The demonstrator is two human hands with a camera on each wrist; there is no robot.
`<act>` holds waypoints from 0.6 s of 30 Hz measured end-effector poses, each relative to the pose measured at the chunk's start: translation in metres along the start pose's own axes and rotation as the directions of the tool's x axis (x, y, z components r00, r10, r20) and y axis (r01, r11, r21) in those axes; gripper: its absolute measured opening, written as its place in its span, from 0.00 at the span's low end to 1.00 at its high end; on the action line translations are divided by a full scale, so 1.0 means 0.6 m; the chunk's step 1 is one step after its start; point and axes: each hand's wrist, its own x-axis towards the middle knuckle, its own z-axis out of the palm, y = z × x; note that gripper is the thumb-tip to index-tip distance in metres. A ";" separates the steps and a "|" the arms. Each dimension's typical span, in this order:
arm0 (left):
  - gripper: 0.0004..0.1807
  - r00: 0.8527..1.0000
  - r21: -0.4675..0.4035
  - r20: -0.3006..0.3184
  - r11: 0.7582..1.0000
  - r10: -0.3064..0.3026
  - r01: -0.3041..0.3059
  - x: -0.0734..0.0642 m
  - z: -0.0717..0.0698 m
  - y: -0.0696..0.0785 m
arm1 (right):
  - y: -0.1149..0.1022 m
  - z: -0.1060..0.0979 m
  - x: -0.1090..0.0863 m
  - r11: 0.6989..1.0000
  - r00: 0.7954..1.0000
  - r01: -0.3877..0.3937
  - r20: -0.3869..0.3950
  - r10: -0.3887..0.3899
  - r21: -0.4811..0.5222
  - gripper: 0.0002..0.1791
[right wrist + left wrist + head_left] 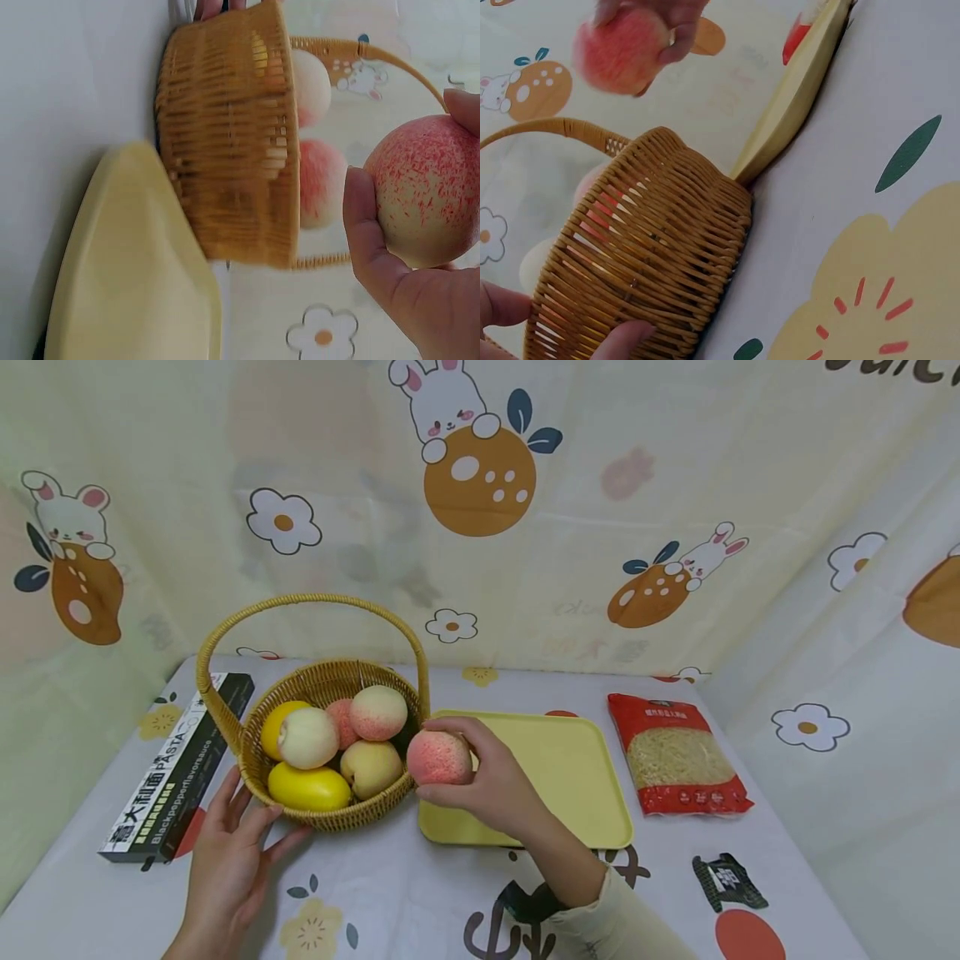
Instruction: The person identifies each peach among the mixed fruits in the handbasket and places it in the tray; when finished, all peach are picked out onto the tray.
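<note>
A pink-and-cream peach (439,757) is held in my right hand (487,777), thumb and fingers gripping its sides. It is above the basket's right rim, close to the tray; the right wrist view shows the peach (427,191) up close. The wicker basket (360,817) with a tall arched handle (311,599) contains several peaches and yellow fruits, among them a pale peach (308,738) and a long yellow fruit (309,787). My left hand (232,860) rests against the basket's front left side, its fingers spread and fairly straight along the wicker wall (645,247).
Right of the basket lies a yellow tray (555,777). A red noodle bag (678,756) lies farther right, with a small black packet (729,882) in front of it. On the left is a black-and-white pasta box (180,768). Printed curtains (525,585) stand behind.
</note>
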 end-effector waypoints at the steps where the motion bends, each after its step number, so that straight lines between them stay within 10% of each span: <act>1: 0.49 1.000 -0.001 0.000 1.000 0.001 -0.001 0.000 0.000 0.000 | 0.002 -0.008 -0.004 0.999 1.000 -0.026 0.002 0.026 0.018 0.38; 18: 0.49 1.000 0.004 -0.013 1.000 0.004 -0.004 0.000 0.003 0.001 | 0.112 -0.125 -0.005 0.984 0.979 -0.164 -0.109 0.172 0.075 0.36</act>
